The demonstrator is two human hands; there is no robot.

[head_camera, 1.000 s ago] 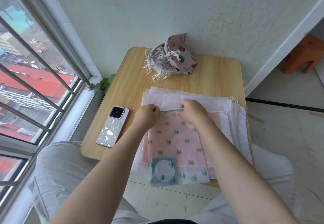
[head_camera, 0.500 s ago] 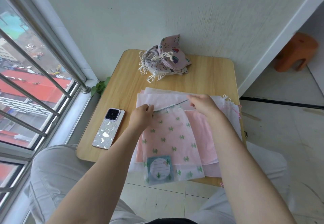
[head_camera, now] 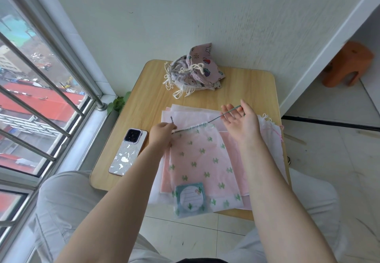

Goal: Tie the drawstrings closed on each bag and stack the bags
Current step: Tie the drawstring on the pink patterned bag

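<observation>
Hands drew a green drawstring [head_camera: 216, 118] taut: left hand [head_camera: 162, 131] pinched 1 end, right hand [head_camera: 239, 120] held the other, palm spread. Cactus bag [head_camera: 205, 160] lay atop flat bags on the table [head_camera: 148, 106]. Even pulling should cinch it neatly.

- Bare forearms, no sleeves reaching into view.
- Left hand [head_camera: 162, 132] and right hand [head_camera: 240, 122] without rings, watch or gloves.
- Light grey trousers [head_camera: 67, 207], loose and softly creased, over both thighs.

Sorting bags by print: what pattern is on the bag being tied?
Green cactus print on pink bag, head view.
</observation>
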